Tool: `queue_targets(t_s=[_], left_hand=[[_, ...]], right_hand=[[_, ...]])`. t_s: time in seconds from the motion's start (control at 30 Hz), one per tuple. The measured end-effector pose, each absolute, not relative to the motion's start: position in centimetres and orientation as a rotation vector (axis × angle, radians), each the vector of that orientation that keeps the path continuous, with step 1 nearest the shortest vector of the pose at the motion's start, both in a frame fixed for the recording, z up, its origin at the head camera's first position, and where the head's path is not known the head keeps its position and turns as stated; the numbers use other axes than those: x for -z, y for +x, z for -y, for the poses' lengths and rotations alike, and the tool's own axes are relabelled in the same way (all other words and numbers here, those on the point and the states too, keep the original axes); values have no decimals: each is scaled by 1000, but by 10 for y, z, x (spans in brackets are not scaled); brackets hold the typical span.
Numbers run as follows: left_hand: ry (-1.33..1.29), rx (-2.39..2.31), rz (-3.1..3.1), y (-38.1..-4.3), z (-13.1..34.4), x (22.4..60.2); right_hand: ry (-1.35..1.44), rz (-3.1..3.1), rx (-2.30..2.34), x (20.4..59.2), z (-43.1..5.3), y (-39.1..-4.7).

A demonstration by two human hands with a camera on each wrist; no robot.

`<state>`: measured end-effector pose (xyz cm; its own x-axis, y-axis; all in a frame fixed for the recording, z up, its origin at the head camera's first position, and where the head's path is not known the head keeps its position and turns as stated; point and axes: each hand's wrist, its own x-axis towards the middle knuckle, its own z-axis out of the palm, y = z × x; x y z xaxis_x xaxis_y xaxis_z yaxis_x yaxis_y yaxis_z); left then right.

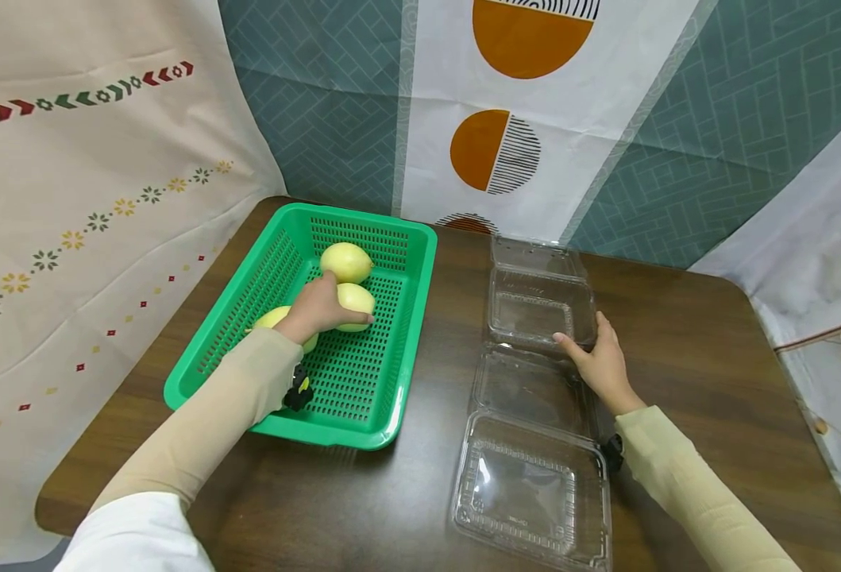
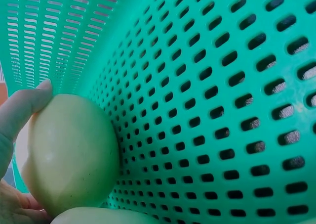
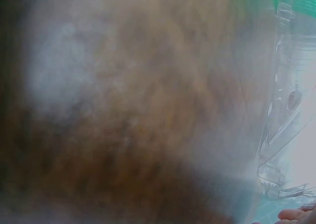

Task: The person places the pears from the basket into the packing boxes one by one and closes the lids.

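In the head view, my left hand [image 1: 314,310] reaches into a green plastic basket [image 1: 411,334] and grips a pale yellow lemon [image 1: 356,305] between thumb and fingers. The left wrist view shows this lemon [image 2: 74,152] close to the slotted basket wall, thumb over its top. Another lemon [image 1: 345,262] lies just behind it, and more yellow fruit [image 1: 271,317] is partly hidden under my left wrist. My right hand [image 1: 606,367] holds the front right corner of the rear clear plastic clamshell box [image 1: 534,306], thumb at the inner side, fingers outside.
A second open clear clamshell box [image 1: 520,496] lies nearer on the brown wooden table [image 1: 306,492], in front of the rear one. Patterned cloth [image 1: 349,103] hangs behind the table, and pale cloth [image 1: 70,238] at the left. Most of the right wrist view is blurred.
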<state>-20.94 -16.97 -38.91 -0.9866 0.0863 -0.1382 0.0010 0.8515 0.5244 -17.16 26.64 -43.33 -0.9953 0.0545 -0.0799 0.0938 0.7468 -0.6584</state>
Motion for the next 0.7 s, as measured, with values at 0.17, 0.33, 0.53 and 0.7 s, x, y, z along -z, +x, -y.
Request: queue_targets(t_s=[0.17, 0.33, 0.53, 0.7], left_hand=[[59, -827, -2871, -208, 169, 387], [54, -845, -2870, -207, 167, 384], [66, -866, -2882, -207, 167, 383], [64, -874, -2895, -207, 168, 385]], right_hand=[[136, -2879, 1103, 434, -266, -172], [138, -2878, 1100, 433, -266, -171], [135, -2877, 1102, 431, -266, -171], [128, -2860, 1091, 431, -267, -171]])
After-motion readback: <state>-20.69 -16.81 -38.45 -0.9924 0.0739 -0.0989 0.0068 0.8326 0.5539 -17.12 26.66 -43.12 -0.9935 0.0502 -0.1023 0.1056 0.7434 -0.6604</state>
